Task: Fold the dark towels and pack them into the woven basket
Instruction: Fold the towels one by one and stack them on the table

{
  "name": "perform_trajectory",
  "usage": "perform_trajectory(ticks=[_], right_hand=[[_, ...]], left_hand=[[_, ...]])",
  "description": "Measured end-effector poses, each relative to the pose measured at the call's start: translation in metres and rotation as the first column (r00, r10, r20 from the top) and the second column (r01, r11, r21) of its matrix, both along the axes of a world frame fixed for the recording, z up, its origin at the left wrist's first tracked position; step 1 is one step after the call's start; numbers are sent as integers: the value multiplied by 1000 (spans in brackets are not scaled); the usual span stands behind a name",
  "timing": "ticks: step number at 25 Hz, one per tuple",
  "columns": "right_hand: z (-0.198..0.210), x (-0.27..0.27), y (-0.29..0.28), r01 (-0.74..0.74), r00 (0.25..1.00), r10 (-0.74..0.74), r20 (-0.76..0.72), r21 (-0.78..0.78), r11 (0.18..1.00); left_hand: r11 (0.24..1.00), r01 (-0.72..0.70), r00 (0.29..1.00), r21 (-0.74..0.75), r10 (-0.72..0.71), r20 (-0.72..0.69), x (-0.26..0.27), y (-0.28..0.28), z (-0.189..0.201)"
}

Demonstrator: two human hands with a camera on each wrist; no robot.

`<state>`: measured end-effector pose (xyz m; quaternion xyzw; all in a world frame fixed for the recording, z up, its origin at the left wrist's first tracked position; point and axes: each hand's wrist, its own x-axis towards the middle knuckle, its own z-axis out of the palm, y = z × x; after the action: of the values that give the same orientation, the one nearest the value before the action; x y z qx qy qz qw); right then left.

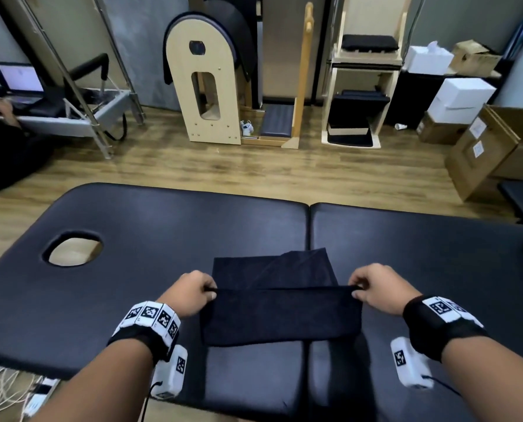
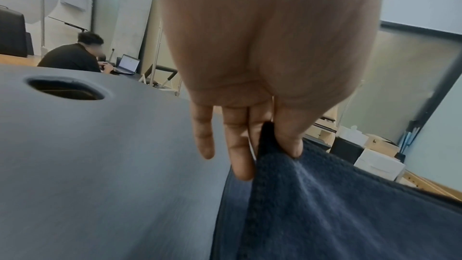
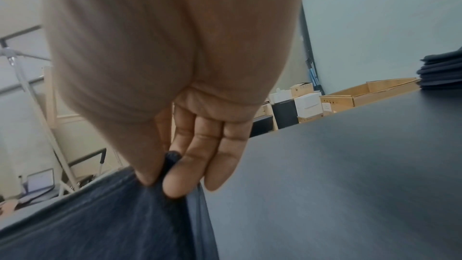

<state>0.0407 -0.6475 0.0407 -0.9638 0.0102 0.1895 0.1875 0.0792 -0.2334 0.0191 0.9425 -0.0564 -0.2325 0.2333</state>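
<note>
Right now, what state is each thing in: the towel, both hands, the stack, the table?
Dark towel: partly folded on the table, near fold lifted by its two corners.
Left hand: grip pinching the towel's left corner.
Right hand: grip pinching the right corner.
Stack of folded towels: lying on the table's far right end.
Massage table: flat, padded, face hole open.
Woven basket: not in view.

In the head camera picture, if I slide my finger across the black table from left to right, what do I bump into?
Oval hole → left hand → dark towel → right hand.
</note>
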Motion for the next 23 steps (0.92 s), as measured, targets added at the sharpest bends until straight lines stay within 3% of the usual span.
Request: perform_trajectory(ticks=[4, 6, 8, 10, 13, 19, 23], right_hand=[[-1, 61, 13, 142, 983, -147, 113, 52, 989], [-13, 85, 21, 196, 972, -198, 125, 29, 980], [-33, 92, 32, 134, 989, -133, 69, -18, 991], [-56, 84, 45, -36, 996, 29, -85, -87, 996], [-78, 61, 55, -165, 961, 132, -243, -120, 979], [-83, 48, 57, -152, 987, 132, -95, -252, 956], [-82, 34, 67, -115, 993, 109, -41, -198, 973]], left_hand=[[993, -107, 988, -40, 111, 109, 57, -3, -4], [997, -70, 997, 12, 69, 43, 81, -7, -20], [992, 62, 998, 113, -60, -23, 95, -13, -39], [961, 194, 981, 195, -187, -55, 103, -18, -57], [925, 269, 963, 267, -265, -52, 108, -23, -72], [852, 305, 941, 425, -338, 3, 95, -21, -74], [835, 262, 949, 483, -315, 31, 52, -23, -76]])
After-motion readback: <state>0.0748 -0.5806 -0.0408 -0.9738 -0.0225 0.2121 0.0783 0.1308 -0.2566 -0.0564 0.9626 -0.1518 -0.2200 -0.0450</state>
